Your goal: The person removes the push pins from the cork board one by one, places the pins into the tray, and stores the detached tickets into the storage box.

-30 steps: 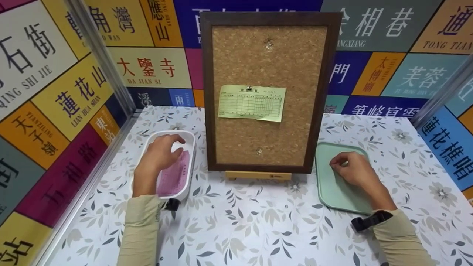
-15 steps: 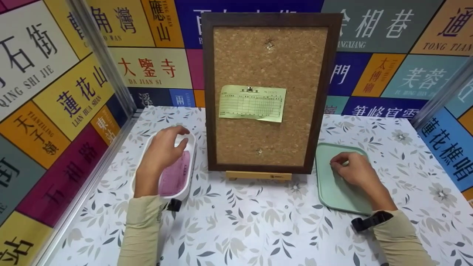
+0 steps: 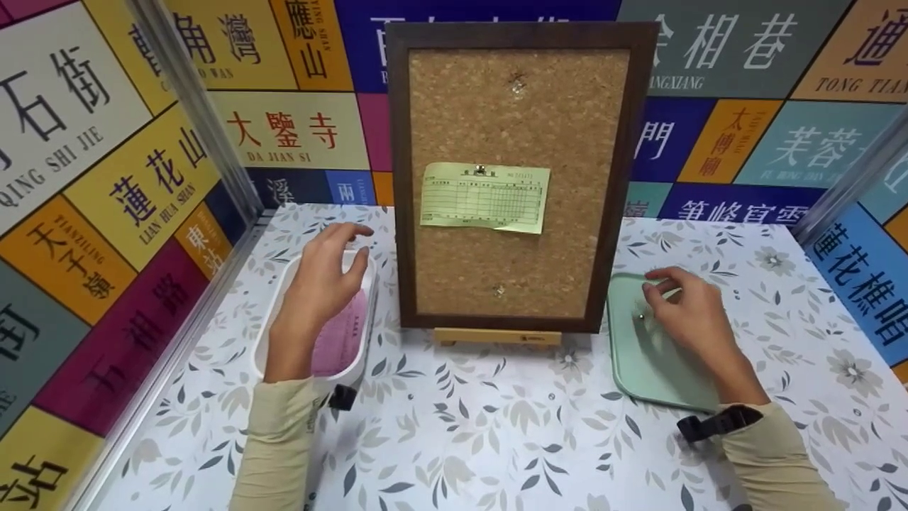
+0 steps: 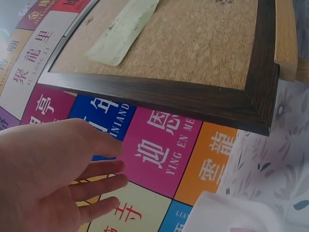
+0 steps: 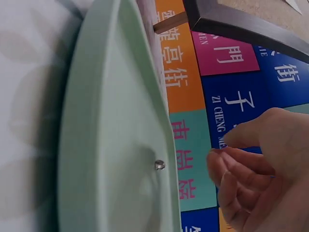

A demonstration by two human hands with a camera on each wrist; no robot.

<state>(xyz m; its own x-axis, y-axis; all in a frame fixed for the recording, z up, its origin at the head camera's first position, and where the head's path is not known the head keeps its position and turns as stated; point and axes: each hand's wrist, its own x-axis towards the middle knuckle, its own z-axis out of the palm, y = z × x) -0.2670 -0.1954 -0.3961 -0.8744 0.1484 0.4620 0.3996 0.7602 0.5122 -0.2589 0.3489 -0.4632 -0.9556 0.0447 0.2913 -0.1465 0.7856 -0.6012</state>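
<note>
My left hand (image 3: pixel 332 266) hovers with its fingers stretched out over a white tray (image 3: pixel 368 319) that holds a pink slip (image 3: pixel 342 339); it holds nothing, and the left wrist view shows the left hand (image 4: pixel 63 179) with its fingers straight. My right hand (image 3: pixel 682 306) is raised just above a pale green tray (image 3: pixel 652 370), fingers loosely bent and empty. A small metal pin (image 3: pixel 642 317) lies on that tray beside the fingertips; in the right wrist view the pin (image 5: pixel 159 165) lies apart from the right hand (image 5: pixel 256 166). Between the trays stands a cork board (image 3: pixel 518 128) with a green form (image 3: pixel 484 197) pinned to it.
The board leans on a small wooden easel (image 3: pixel 496 337) on the flower-patterned table (image 3: pixel 482 426). Two more pins (image 3: pixel 517 85) are stuck in the cork, above and below the form. Colourful sign panels wall in the table on the left, back and right.
My left hand has risen out of the white tray and moved forward. My right hand has lifted off the green tray and spread its fingers, and the pin now lies uncovered.
</note>
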